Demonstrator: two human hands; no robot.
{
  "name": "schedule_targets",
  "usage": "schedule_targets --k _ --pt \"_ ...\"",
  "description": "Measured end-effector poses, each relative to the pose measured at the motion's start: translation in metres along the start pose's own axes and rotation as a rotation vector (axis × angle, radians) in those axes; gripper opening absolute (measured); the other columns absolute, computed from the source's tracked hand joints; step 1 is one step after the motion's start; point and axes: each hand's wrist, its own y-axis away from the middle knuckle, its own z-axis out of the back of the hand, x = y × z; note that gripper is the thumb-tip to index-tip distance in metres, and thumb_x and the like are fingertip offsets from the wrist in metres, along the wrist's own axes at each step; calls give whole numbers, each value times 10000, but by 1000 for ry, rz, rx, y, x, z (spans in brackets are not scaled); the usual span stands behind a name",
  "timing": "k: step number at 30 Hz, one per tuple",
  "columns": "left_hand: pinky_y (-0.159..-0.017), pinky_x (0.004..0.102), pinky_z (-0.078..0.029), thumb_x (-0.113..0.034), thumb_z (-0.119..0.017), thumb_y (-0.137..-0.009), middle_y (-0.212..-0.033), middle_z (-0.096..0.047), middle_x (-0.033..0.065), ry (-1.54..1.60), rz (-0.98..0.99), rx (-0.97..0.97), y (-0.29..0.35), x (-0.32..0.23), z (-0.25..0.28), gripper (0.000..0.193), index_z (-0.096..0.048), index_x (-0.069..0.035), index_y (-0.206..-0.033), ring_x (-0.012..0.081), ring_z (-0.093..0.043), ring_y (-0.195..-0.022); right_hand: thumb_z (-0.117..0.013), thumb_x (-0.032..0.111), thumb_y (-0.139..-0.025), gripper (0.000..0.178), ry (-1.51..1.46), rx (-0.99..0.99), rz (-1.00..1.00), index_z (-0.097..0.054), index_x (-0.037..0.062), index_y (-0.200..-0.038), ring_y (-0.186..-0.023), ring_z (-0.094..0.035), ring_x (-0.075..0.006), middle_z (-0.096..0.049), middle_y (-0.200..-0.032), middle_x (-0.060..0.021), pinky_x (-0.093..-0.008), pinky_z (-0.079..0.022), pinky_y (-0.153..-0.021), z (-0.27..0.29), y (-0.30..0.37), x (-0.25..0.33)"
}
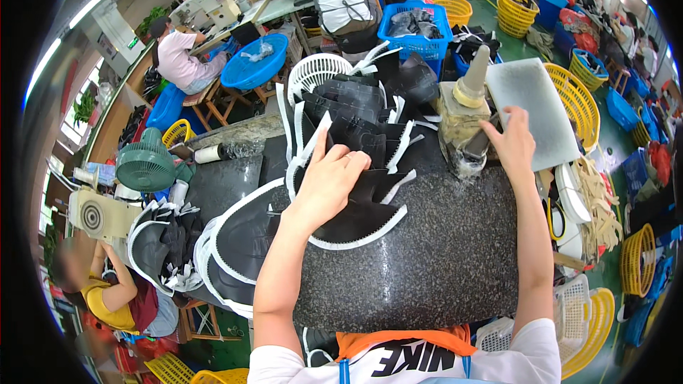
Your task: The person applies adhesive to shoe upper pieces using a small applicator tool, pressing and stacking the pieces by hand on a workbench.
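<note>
My left hand [331, 186] lies over a black piece with a toothed white edge [363, 224], which looks like a shoe upper. Its index finger stretches along a white strip while the other fingers curl over the piece; what lies under them is partly hidden. Similar black pieces [348, 103] with white edging are heaped beyond it. My right hand [516, 146] is open, thumb and fingers apart, between a pale slab [533, 110] and a worn block-like stand [455, 117] topped by a cone [473, 78]. A dark rounded part [475, 144] sits next to its thumb.
The speckled dark worktop [413, 270] curves in front of me. More edged pieces [167, 242] lie at left near a green fan [146, 160]. Blue basins [255, 60], a blue crate [415, 25] and yellow baskets [573, 107] stand around. Several people work nearby.
</note>
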Motion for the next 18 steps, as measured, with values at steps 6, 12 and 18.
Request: schedule_targets --k 6,12,18 --pt "-1165 608 -169 134 -552 -705 -853 -604 18 -8 69 -13 15 7 3 352 -533 -75 -988 253 -564 -914 -616 240 -906 164 -587 273 444 -637 80 -937 -906 -629 -334 -608 -960 -131 -422 -505 -767 -50 10 88" --pt "-1175 583 -159 117 -569 -742 -812 -583 33 4 148 -28 21 17 10 374 -535 -83 -1057 258 -569 -897 -562 232 -888 250 -473 348 354 -665 71 -1049 -981 -630 -382 -638 -1042 -198 -461 -506 -877 -149 -73 155" --pt "-1186 588 -76 109 -670 -700 -920 -572 103 67 293 58 38 33 11 926 -306 -150 -1510 283 -566 -1003 -730 387 -775 394 -759 967 19 -725 44 -970 -688 -597 -173 -634 -753 -46 -347 -491 -610 -178 -116 155"
